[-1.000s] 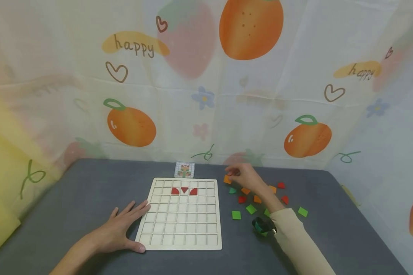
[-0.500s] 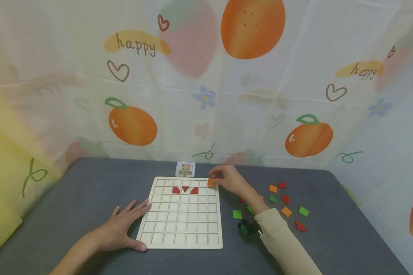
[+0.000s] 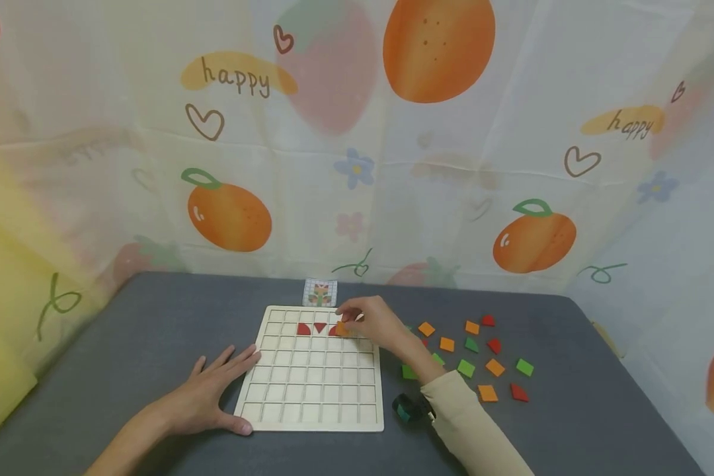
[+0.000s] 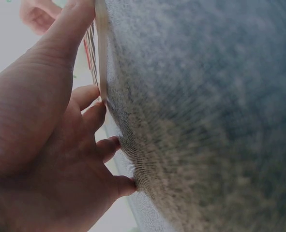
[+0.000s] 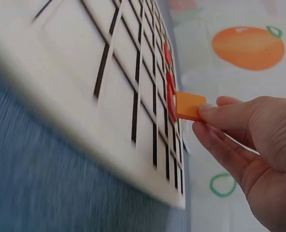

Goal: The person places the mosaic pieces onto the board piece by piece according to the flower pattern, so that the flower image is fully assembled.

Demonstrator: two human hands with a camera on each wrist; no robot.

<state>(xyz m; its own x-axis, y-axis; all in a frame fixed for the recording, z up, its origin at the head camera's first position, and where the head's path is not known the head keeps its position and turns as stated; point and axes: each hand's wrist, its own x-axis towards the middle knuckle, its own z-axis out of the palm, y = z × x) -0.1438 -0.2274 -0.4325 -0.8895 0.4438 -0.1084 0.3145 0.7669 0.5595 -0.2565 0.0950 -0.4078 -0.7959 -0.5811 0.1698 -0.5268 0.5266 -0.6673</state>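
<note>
A white grid board (image 3: 309, 377) lies on the dark table, with three red pieces in its second row: a left one (image 3: 303, 329), a small triangle (image 3: 319, 327) and a right one partly covered. Thumb and fingers of my right hand (image 3: 371, 322) pinch an orange square (image 5: 189, 105) over the board, beside the right red piece. My left hand (image 3: 211, 396) lies spread at the board's left edge, and in the left wrist view that hand (image 4: 51, 130) touches the edge with its thumb and some fingertips.
A small pattern card (image 3: 320, 293) lies behind the board. Loose orange, red and green pieces, among them an orange square (image 3: 488, 393) and a green one (image 3: 525, 367), are scattered on the table (image 3: 595, 410) at right. A printed cloth (image 3: 452, 198) hangs behind.
My right hand has carried the orange square left from the loose pieces, past the board's upper right corner, to the right red piece. My left hand stays at the board's edge.
</note>
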